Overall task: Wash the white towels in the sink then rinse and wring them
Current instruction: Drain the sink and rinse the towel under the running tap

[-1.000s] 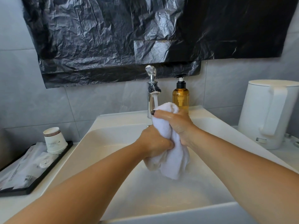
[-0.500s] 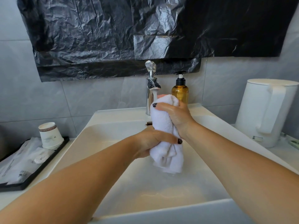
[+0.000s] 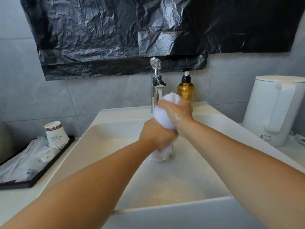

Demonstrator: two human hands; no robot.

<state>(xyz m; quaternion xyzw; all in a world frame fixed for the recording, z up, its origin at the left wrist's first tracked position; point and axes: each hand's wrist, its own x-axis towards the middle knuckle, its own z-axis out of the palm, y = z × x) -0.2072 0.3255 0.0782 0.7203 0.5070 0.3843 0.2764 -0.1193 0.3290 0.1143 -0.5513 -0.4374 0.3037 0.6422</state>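
Since before, we see both hands lowered: left hand (image 3: 157, 134) and right hand (image 3: 179, 113) fingers clamped on towel (image 3: 165, 119) above sink (image 3: 115, 146).

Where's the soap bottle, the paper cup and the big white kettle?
soap bottle (image 3: 185, 92), head view, on its amber body.
paper cup (image 3: 57, 135), head view, on its white side.
white kettle (image 3: 264, 111), head view, on its body beside the handle.
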